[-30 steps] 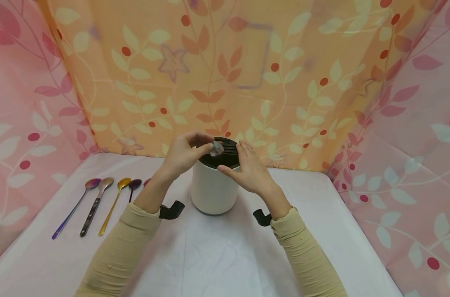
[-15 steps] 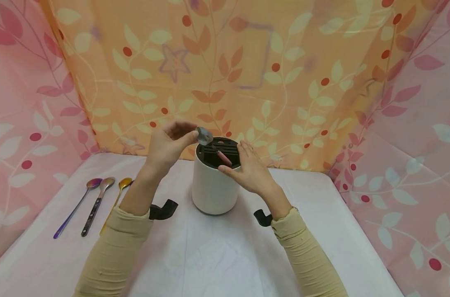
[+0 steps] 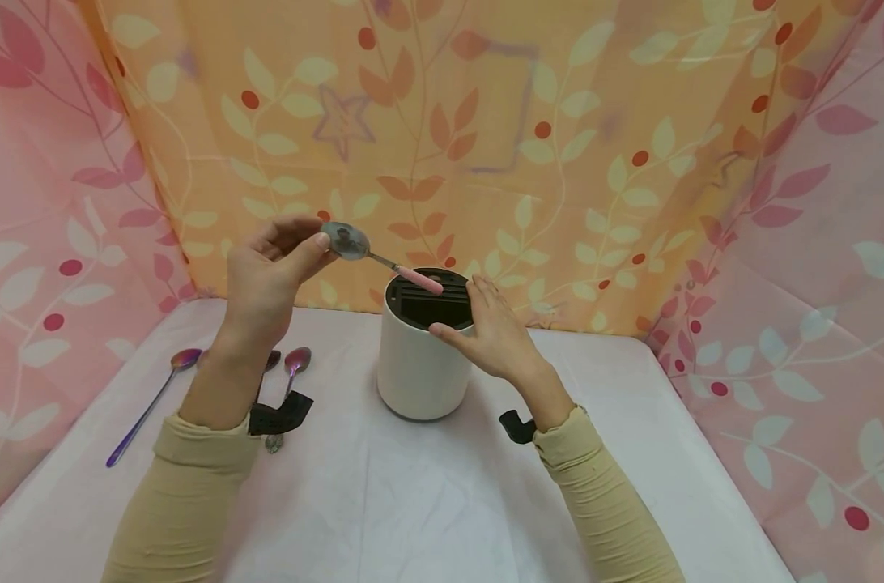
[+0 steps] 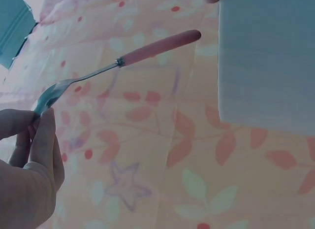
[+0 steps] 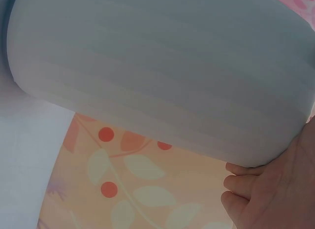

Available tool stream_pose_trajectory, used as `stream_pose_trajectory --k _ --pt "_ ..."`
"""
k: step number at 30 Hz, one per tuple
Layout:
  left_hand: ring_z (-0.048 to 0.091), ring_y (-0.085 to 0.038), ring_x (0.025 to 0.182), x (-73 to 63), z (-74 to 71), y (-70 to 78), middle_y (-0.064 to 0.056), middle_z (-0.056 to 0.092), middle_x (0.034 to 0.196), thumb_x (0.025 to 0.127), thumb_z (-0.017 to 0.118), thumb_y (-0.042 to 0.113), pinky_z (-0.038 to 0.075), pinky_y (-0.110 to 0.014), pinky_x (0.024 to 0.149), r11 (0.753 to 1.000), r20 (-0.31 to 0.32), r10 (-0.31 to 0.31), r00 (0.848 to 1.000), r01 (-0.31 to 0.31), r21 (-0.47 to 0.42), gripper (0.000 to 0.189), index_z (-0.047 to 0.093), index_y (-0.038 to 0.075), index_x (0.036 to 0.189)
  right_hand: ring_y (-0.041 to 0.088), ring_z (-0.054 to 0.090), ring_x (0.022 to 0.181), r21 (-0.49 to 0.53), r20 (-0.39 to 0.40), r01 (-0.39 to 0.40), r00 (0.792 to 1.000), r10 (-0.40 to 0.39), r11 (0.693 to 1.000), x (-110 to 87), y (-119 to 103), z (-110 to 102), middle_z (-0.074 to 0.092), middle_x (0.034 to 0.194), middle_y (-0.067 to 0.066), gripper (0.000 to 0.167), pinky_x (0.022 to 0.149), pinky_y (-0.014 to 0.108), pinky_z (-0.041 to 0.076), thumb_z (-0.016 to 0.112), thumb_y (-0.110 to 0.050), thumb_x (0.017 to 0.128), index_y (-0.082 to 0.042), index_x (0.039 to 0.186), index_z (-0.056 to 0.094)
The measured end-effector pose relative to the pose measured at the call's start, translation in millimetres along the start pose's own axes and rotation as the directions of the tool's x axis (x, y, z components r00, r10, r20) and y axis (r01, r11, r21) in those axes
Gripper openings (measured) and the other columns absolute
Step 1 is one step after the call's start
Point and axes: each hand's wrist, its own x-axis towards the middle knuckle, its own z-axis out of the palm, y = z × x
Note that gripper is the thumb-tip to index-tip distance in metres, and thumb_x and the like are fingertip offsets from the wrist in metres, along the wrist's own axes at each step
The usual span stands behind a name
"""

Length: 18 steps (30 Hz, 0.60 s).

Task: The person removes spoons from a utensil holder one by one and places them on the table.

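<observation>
My left hand [image 3: 263, 283] pinches a spoon [image 3: 384, 261] by its metal bowl, between thumb and fingertips. The spoon's pink handle [image 4: 160, 48] points away from the hand, toward the holder, and overlaps the far part of its top in the head view. This holder [image 3: 422, 372] is a white, rounded cylinder with a black slotted insert [image 3: 435, 312], standing upright on the table. My right hand [image 3: 496, 332] rests on the holder's right rim, thumb at the front edge and fingers extended along the far side. In the right wrist view, its fingertips [image 5: 236, 182] lie along the white wall.
On the white-covered table [image 3: 413, 502], a purple-blue spoon [image 3: 150, 409] lies at the left. A pinkish spoon [image 3: 296, 360] and a dark spoon bowl [image 3: 273, 359] are partly hidden by the left wrist and its black mount [image 3: 282, 414]. Patterned cloth [image 3: 442, 162] encloses the back and sides.
My left hand has lifted the spoon up and to the left, drawing its pink handle out of the holder's insert. The right hand has stayed at the rim.
</observation>
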Motion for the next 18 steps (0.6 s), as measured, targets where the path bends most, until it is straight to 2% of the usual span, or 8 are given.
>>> stream_pose_trajectory --k 5,10,14,18 --pt "0.075 -0.02 0.091 -3.0 -18.6 11.3 -0.01 0.073 0.096 0.091 0.075 -0.007 0.058 -0.034 0.091 0.997 -0.028 -0.027 0.999 0.025 -0.073 0.02 0.073 -0.007 0.11 0.026 0.006 0.161 -0.003 0.001 0.004 1.0 -0.004 1.0 0.1 1.0 0.2 0.015 0.173 0.017 0.119 0.13 0.047 0.012 0.039 -0.09 0.088 0.001 0.164 0.021" --pt "0.076 -0.021 0.09 -4.3 -38.3 19.5 -0.011 0.076 0.094 0.09 0.074 -0.01 0.058 -0.034 0.09 0.992 -0.03 -0.055 0.998 0.051 -0.114 0.018 0.075 -0.005 0.106 0.029 0.008 0.161 -0.004 -0.006 0.017 1.0 -0.017 1.0 0.9 2.3 0.0 0.015 0.172 0.018 0.12 0.13 0.047 0.012 0.04 -0.09 0.089 0.002 0.163 0.022" --pt "0.077 -0.021 0.092 -6.0 -51.8 24.2 -0.012 0.077 0.095 0.09 0.073 -0.011 0.059 -0.033 0.09 0.991 -0.027 -0.087 0.996 0.084 -0.102 0.018 0.075 -0.006 0.107 0.03 0.008 0.161 -0.004 -0.003 0.015 1.0 -0.015 1.0 0.8 2.5 0.1 0.015 0.172 0.017 0.119 0.13 0.046 0.01 0.04 -0.089 0.089 0.002 0.163 0.022" --pt "0.076 -0.019 0.092 -7.7 -62.6 26.7 -0.01 0.076 0.097 0.09 0.074 -0.01 0.059 -0.03 0.088 0.993 -0.037 -0.11 0.993 0.108 -0.048 0.02 0.075 -0.005 0.11 0.028 0.008 0.161 0.001 -0.011 0.027 1.0 -0.027 1.0 0.7 1.4 0.1 0.016 0.172 0.018 0.117 0.13 0.045 0.009 0.042 -0.087 0.091 0.003 0.163 0.023"
